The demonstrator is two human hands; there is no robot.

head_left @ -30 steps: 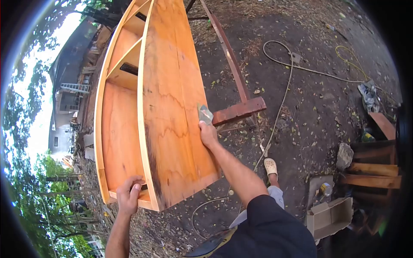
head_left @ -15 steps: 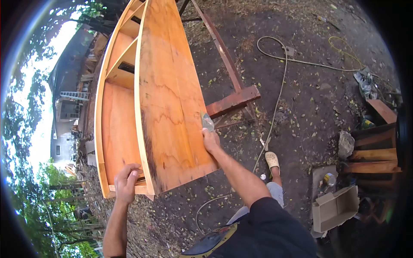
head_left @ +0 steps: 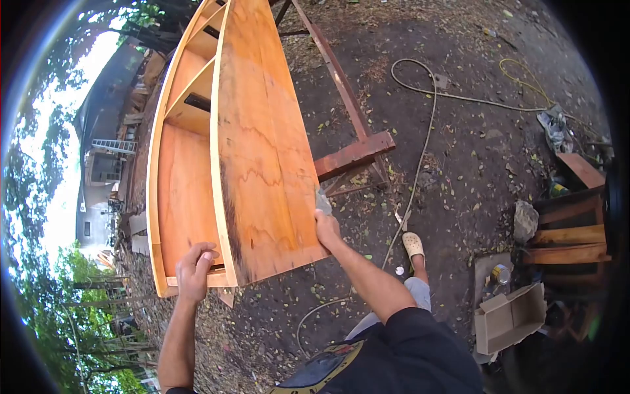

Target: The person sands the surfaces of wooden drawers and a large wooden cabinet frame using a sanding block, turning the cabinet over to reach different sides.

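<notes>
A wooden boat hull (head_left: 269,144) with orange-toned plywood panels lies on its side in front of me, its open ribbed interior facing left. My right hand (head_left: 327,230) is closed at the panel's right edge. It grips what looks like a putty knife (head_left: 322,201), whose greyish blade lies against that edge. My left hand (head_left: 193,270) is over the near end of the hull, beside the end frame (head_left: 220,278). Its fingers are curled in toward the thumb, and whatever they may hold is hidden.
A reddish-brown metal stand (head_left: 354,155) is under the hull's right side. A hose (head_left: 420,172) snakes over the leaf-strewn dirt. At right are a cardboard box (head_left: 497,328), a can (head_left: 501,274), a rock (head_left: 525,222) and stacked timber (head_left: 569,235). My clog (head_left: 413,243) is below.
My right hand has slid slightly down and right along the panel's edge with the putty knife. My left hand has risen slightly, still curled. The hull's near end appears slightly higher.
</notes>
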